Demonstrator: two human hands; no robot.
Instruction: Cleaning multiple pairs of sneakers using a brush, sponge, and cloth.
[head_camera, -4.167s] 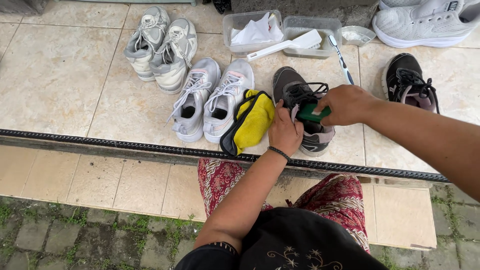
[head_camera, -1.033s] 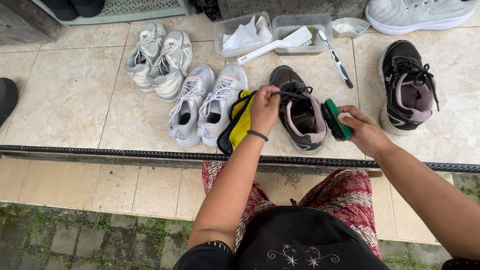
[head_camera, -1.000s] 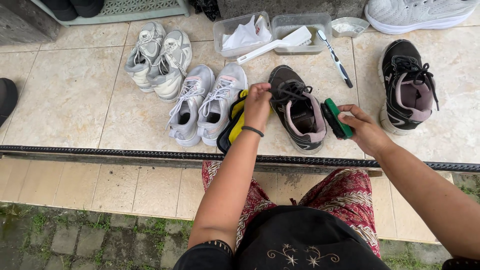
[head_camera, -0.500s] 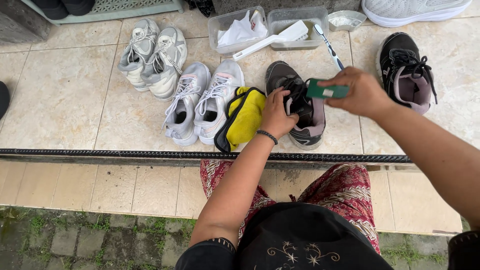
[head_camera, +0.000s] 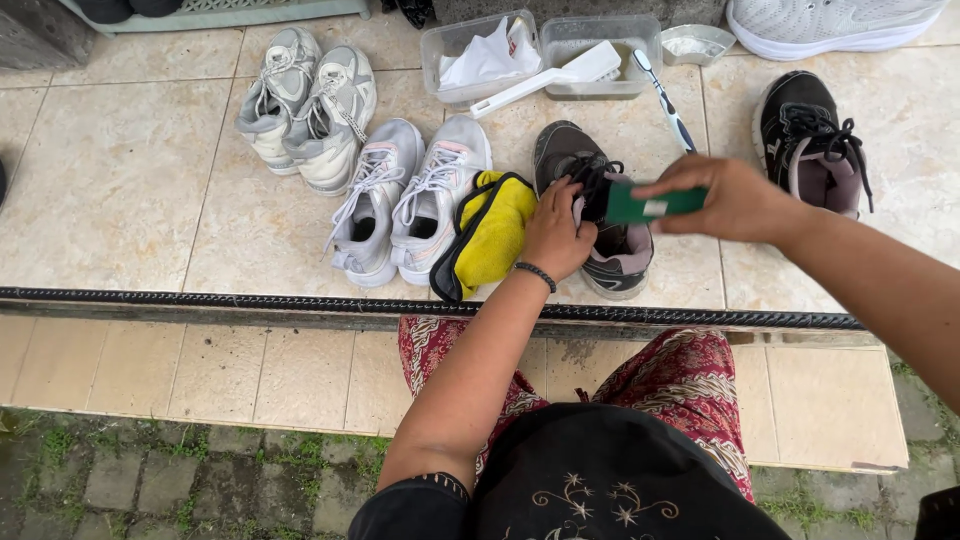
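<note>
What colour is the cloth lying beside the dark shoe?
Yellow with a dark edge; the cloth shows best in the head view.

A single head-worn camera looks steeply down from above the person's lap (head_camera: 640, 440), facing forward across the tiled floor (head_camera: 110, 190) toward its far edge, close enough that both forearms fill the lower frame.

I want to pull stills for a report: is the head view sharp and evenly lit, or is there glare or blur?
Head view: soft, even daylight, only faint shadows, no glare on the tiles; dark shoe, left hand and right hand with the green item look sharp; floor lines bow slightly, wide-angle distortion.
</note>
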